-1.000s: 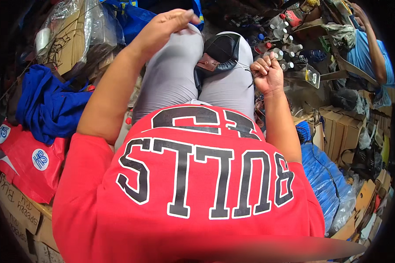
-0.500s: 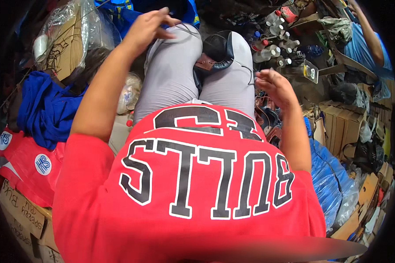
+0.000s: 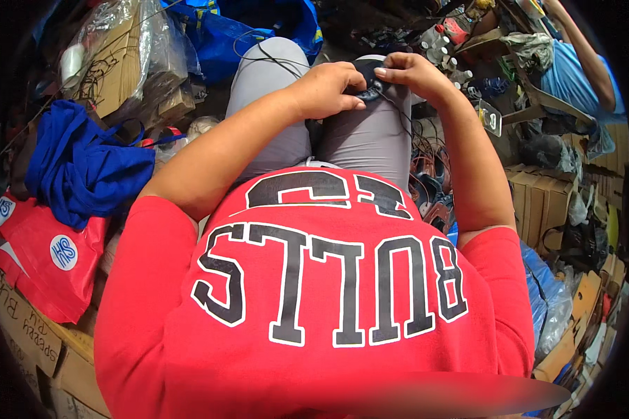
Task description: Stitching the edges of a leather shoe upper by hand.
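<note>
On my grey-trousered right thigh rests a dark shoe (image 3: 372, 85), its opening facing up; my hands cover much of it. My left hand (image 3: 330, 89) is closed on its left side, thumb along the near edge. From the far right, my right hand (image 3: 418, 75) pinches its rim between thumb and fingers. A thin black cord (image 3: 281, 61) loops over my left knee, and another stretch of it hangs down the right thigh beside the shoe. Whether the fingers also hold cord cannot be made out.
A blue bag (image 3: 220, 35) lies beyond my knees. Blue cloth (image 3: 84, 164) and a red plastic bag (image 3: 49, 258) are at left. Plastic bottles (image 3: 437, 52), sandals (image 3: 430, 178) and stacked cardboard (image 3: 541, 199) crowd the right. Another person's arm (image 3: 583, 52) shows at far right.
Both hands were apart, out at either side of my knees. They have come together over the right thigh and taken hold of the shoe, which now sits higher on that thigh.
</note>
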Motion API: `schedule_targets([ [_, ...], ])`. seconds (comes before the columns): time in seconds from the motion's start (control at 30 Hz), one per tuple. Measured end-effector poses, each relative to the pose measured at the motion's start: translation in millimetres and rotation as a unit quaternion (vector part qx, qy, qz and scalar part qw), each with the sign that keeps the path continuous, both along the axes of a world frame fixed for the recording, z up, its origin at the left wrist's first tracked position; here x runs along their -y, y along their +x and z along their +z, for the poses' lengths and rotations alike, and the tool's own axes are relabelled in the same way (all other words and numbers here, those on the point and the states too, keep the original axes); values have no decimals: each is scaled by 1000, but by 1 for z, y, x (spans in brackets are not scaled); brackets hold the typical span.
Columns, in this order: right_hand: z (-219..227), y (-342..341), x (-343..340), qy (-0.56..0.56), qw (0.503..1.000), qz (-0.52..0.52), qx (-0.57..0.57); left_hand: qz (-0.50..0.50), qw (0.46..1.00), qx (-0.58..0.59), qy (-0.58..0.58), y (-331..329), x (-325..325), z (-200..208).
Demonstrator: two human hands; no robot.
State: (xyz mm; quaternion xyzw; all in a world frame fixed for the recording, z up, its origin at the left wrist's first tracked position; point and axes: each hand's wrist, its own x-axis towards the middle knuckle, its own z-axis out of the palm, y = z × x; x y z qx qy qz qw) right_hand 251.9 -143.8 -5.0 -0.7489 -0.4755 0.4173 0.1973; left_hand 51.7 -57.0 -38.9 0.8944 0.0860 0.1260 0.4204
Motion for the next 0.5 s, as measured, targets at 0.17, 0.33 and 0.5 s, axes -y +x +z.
schedule_targets([
  [0.17, -25, 5, 4, 23, 992, -33, -119, 10, 1000, -17, -22, -1, -2, -6],
  [0.33, -25, -10, 6, 88, 988, -65, -109, 61, 998, 25, -14, -6, -11, 0],
  [0.5, -13, -32, 19, 299, 945, -126, 32, 110, 987, 105, -47, 21, -29, -3],
])
